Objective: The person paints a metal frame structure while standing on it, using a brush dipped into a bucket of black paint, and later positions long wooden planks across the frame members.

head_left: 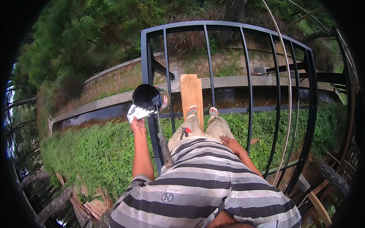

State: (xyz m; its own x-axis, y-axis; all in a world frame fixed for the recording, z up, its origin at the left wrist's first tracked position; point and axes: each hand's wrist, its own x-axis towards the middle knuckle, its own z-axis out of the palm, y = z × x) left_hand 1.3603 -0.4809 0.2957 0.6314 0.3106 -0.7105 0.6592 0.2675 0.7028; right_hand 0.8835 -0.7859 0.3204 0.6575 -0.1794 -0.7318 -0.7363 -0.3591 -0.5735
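Note:
My left hand (138, 124) is closed on a crumpled white sheet (140, 112), cloth or paper, just below a paint can (164, 99). The can is tilted and dark inside, with black on its inner wall; whether my fingers also bear its weight cannot be seen. A thin metal rod runs from the can's mouth down to a worn, stained handle (163, 146) beside my left thigh; its far end is hidden in the can. My right hand (229, 143) lies on my right thigh, fingers stretched and holding nothing.
A dark metal frame of bars (208, 57) surrounds my legs, above ground level. One sandalled foot is on a wooden plank (189, 89). Below are a water channel (81, 122), a concrete edge and green plants (95, 152). A thin pole (289, 87) crosses at right; timber pieces (97, 209) lie lower left.

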